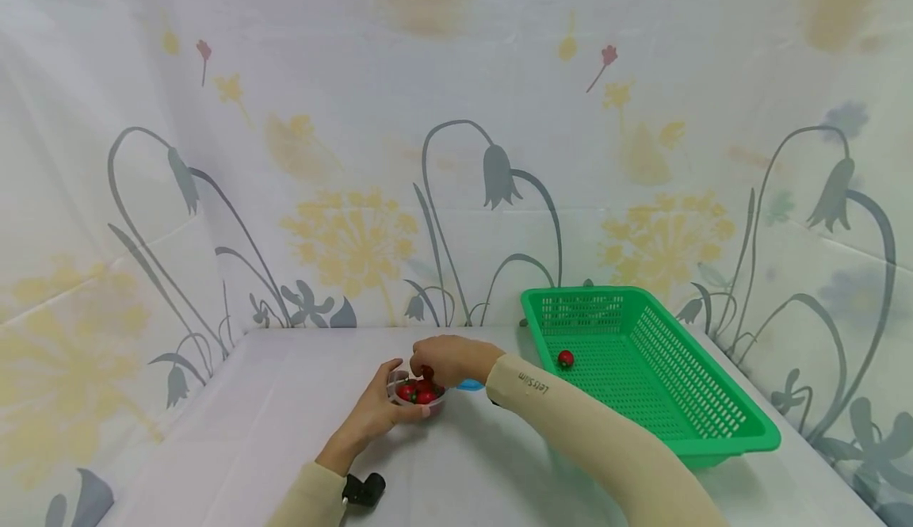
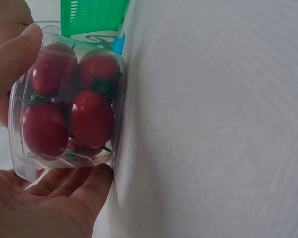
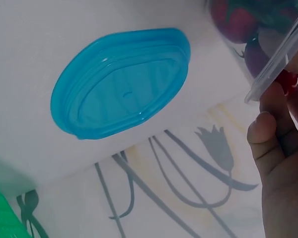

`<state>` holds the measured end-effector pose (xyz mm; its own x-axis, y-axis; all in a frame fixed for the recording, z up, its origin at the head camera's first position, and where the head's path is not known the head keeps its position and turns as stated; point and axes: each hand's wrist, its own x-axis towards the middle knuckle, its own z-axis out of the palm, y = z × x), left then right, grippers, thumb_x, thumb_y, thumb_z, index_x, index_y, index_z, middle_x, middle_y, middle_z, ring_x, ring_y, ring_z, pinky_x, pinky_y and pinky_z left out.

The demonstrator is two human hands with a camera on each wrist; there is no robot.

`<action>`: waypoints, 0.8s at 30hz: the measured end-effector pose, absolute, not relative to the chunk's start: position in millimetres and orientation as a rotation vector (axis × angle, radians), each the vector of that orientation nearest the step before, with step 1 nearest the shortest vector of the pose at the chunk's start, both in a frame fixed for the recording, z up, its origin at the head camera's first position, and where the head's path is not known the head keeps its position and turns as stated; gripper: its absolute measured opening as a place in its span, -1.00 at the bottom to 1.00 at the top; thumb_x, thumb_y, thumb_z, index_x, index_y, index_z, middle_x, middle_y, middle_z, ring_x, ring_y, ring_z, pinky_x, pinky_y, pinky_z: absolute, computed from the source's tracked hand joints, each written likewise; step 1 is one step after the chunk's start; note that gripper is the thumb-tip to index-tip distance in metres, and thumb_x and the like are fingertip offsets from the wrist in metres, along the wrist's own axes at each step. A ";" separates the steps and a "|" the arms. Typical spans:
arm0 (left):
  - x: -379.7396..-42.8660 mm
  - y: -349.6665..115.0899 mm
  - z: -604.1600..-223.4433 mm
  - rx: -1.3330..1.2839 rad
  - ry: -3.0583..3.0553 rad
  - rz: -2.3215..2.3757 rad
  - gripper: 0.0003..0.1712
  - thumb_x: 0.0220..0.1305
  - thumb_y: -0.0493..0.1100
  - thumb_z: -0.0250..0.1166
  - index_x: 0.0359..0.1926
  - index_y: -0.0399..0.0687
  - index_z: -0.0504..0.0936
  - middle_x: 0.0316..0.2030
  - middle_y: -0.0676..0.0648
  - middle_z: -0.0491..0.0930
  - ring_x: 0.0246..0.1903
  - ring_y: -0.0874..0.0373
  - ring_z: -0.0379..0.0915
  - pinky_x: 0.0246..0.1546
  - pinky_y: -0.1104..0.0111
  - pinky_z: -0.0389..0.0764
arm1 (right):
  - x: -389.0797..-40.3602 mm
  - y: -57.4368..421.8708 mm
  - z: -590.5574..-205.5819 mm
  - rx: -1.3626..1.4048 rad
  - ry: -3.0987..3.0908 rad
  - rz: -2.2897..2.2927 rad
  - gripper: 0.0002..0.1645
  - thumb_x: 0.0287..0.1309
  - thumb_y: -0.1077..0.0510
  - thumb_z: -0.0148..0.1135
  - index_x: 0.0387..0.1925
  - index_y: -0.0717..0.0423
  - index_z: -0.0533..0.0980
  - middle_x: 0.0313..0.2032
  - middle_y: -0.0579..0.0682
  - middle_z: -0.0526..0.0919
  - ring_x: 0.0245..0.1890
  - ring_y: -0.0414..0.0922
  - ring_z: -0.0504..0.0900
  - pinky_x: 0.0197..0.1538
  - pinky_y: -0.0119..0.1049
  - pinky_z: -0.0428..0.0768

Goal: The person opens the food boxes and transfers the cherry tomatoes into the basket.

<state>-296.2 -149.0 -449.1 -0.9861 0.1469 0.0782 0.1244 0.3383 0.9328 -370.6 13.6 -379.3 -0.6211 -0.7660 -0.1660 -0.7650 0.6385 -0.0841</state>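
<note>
My left hand (image 1: 378, 408) grips a clear plastic container (image 2: 116, 148) from the side, thumb on one wall and fingers on the opposite one. Several red cherry tomatoes (image 2: 92, 119) with green stems fill it, pressed against the see-through wall. Over the container's mouth, my right hand (image 1: 449, 359) pinches a cherry tomato (image 3: 287, 82), mostly covered by the fingers. In the right wrist view, the container's rim passes right beside these fingertips. A blue plastic lid (image 3: 129, 87) lies on the table just beyond the right hand.
A large green plastic basket (image 1: 702, 376) stands on the right of the white table (image 1: 214, 432), with a single cherry tomato (image 1: 566, 359) inside near its left wall. My right forearm crosses in front of the basket. A flower-printed curtain (image 1: 456, 75) hangs behind the table.
</note>
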 end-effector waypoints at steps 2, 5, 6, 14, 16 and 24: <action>-296.3 -148.9 -448.8 0.250 2.549 1.780 0.17 -0.14 -0.08 0.58 0.40 -0.20 0.08 0.28 -0.26 0.30 0.24 -0.21 0.21 0.21 -0.05 0.31 | -372.6 14.4 -379.7 -1.256 2.683 0.007 -0.71 0.03 0.31 0.36 -0.31 -0.18 0.66 -0.37 -0.27 0.46 -0.37 -0.27 0.46 -0.21 -0.44 0.52; -296.7 -148.7 -448.7 0.249 2.543 1.785 0.16 -0.14 -0.08 0.58 0.40 -0.19 0.07 0.28 -0.27 0.29 0.25 -0.21 0.21 0.21 -0.05 0.30 | -375.5 15.8 -380.0 -1.256 2.697 0.025 -0.73 0.03 0.28 0.37 -0.29 -0.19 0.66 -0.36 -0.28 0.46 -0.36 -0.28 0.46 -0.20 -0.42 0.52; -296.7 -148.7 -448.8 0.247 2.543 1.785 0.16 -0.14 -0.08 0.58 0.40 -0.19 0.08 0.28 -0.27 0.30 0.25 -0.21 0.21 0.21 -0.05 0.30 | -376.2 16.4 -379.8 -1.254 2.698 0.018 -0.73 0.02 0.27 0.38 -0.28 -0.18 0.66 -0.36 -0.28 0.46 -0.36 -0.28 0.46 -0.20 -0.42 0.52; -296.7 -147.8 -448.8 0.229 2.551 1.769 0.16 -0.14 -0.07 0.58 0.40 -0.18 0.08 0.26 -0.24 0.32 0.24 -0.24 0.22 0.19 -0.05 0.34 | -379.1 23.3 -372.9 -1.263 2.671 -0.165 -0.77 0.03 0.20 0.42 -0.20 -0.02 0.67 -0.36 -0.25 0.50 -0.34 -0.26 0.47 -0.27 -0.48 0.52; -296.5 -147.6 -448.7 0.223 2.550 1.769 0.16 -0.15 -0.07 0.58 0.40 -0.18 0.08 0.26 -0.23 0.32 0.24 -0.23 0.23 0.18 -0.05 0.35 | -379.2 24.5 -370.5 -1.271 2.655 -0.215 -0.78 0.03 0.22 0.41 -0.21 0.01 0.67 -0.36 -0.23 0.50 -0.34 -0.25 0.47 -0.27 -0.49 0.52; -297.2 -147.6 -449.2 0.213 2.540 1.769 0.17 -0.14 -0.05 0.58 0.40 -0.16 0.08 0.26 -0.23 0.32 0.22 -0.22 0.24 0.16 -0.05 0.37 | -374.8 27.0 -360.4 -1.292 2.624 -0.326 -0.82 0.09 0.26 0.35 -0.23 0.02 0.65 -0.36 -0.22 0.50 -0.32 -0.24 0.45 -0.28 -0.50 0.52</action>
